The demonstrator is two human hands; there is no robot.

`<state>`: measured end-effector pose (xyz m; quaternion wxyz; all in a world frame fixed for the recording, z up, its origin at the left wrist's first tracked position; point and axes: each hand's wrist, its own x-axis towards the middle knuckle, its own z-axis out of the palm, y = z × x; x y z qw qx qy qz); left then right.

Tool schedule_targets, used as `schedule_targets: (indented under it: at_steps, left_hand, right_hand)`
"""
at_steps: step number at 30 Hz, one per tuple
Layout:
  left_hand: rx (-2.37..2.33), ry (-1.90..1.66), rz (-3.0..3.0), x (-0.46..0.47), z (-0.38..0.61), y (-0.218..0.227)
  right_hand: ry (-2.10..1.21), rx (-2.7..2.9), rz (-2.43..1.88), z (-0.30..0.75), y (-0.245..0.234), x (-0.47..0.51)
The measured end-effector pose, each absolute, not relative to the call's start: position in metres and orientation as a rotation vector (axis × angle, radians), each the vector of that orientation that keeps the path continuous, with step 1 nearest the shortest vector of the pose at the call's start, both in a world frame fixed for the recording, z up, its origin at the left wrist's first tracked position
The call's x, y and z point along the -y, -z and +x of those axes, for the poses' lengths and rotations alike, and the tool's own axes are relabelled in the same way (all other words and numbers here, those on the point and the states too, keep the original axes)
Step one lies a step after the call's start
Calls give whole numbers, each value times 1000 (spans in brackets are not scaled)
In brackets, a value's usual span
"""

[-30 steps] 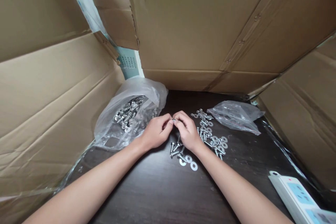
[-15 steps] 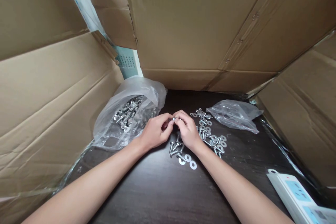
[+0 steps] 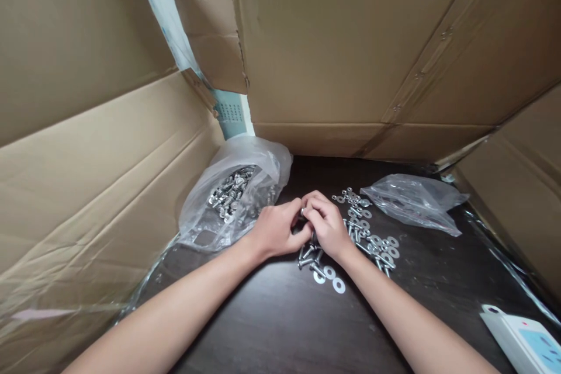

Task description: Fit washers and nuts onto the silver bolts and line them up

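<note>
My left hand (image 3: 277, 228) and my right hand (image 3: 328, 227) meet above the table, their fingertips pinched together on a small shiny bolt (image 3: 302, 211). Most of that bolt is hidden by the fingers, so any nut or washer on it cannot be made out. Just below the hands lie several loose bolts (image 3: 310, 258) and a few flat washers (image 3: 339, 285). To the right of my right hand spreads a pile of bolts, washers (image 3: 391, 242) and small nuts (image 3: 349, 191).
A clear plastic bag (image 3: 193, 219) full of metal fasteners (image 3: 232, 190) stands left of my hands. Another plastic bag (image 3: 414, 198) lies flat at the back right. A white power strip (image 3: 521, 333) sits front right. Cardboard walls (image 3: 342, 41) enclose the dark table (image 3: 280, 321).
The view has shifted, so everything appears farther right and slightly lower. My hands stay together, with the fingers rolled further around the bolt.
</note>
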<state>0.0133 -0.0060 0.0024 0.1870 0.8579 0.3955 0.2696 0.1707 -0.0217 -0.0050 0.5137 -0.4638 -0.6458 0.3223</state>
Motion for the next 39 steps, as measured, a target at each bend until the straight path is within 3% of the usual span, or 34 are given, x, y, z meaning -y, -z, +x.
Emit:
schedule_targets:
  at_steps: [5, 9, 16, 19, 24, 27, 31, 35, 39]
  left_hand:
    - [-1033, -543, 2595, 12, 12, -12]
    - [-980, -304, 2727, 19, 4, -44]
    - [-1760, -105, 2490, 17, -52, -108]
    - [-1973, 144, 2388, 1, -76, -112]
    - [-2118, 121, 2340, -9, -87, -107]
    - [-2036, 22, 2396, 8, -74, -112]
    - [-1583, -104, 2535, 31, -36, -110]
    - [-1300, -1, 2621, 27, -1, -82]
    - [-1094, -352, 2581, 12, 13, -42]
  right_hand:
    - [-849, 1643, -1021, 175, 2, 24]
    - [-841, 1548, -984, 177, 5, 22]
    - [-807, 1576, -1085, 171, 10, 21]
    - [-784, 1569, -1115, 169, 8, 21]
    - [-726, 1575, -1160, 168, 3, 20]
    - [-741, 1557, -1178, 168, 3, 21]
    - [-785, 1488, -1184, 165, 5, 22]
    - [-760, 1262, -1216, 170, -5, 17]
    - [-673, 1118, -1313, 198, -35, 7]
